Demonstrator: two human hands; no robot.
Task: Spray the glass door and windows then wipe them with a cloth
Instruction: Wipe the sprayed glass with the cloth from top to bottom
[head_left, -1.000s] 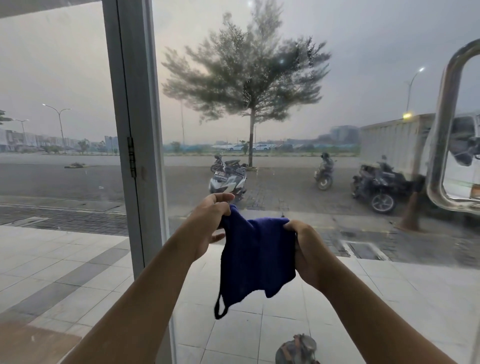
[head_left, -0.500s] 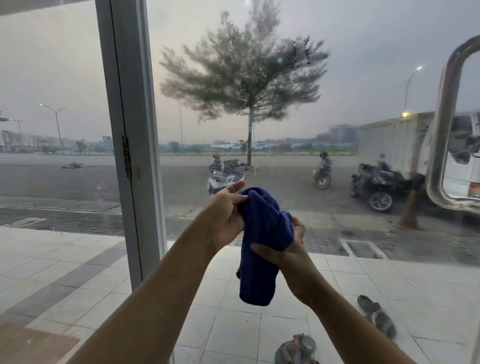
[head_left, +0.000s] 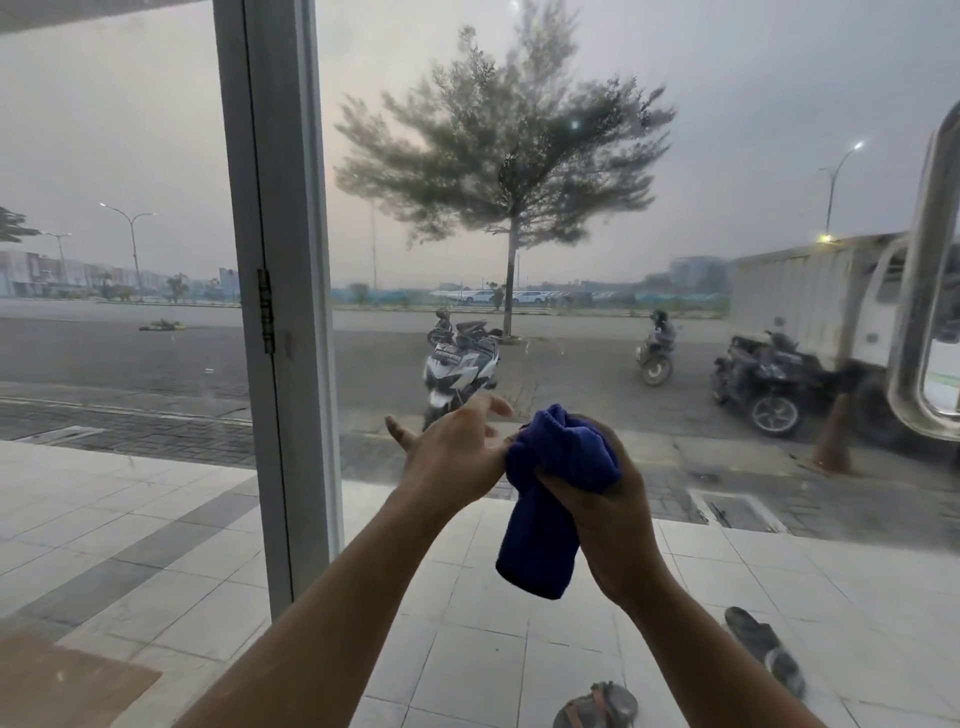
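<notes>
- Right hand (head_left: 610, 519) clutches a bunched blue cloth (head_left: 553, 499), held up before the glass door (head_left: 571, 218).
- Left hand (head_left: 449, 460) hovers just beside the cloth, fingers loose and spread.

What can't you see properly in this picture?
Head view:
Door handle: cut off by the right edge.
Sandal: cut off by the bottom edge.
Cloth: partly hidden inside the right hand.
Tree: blurred by the misty glass.
Spray bottle: nowhere in view.

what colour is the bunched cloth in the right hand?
Plain dark blue cloth, no pattern; shows best in head view.
</notes>
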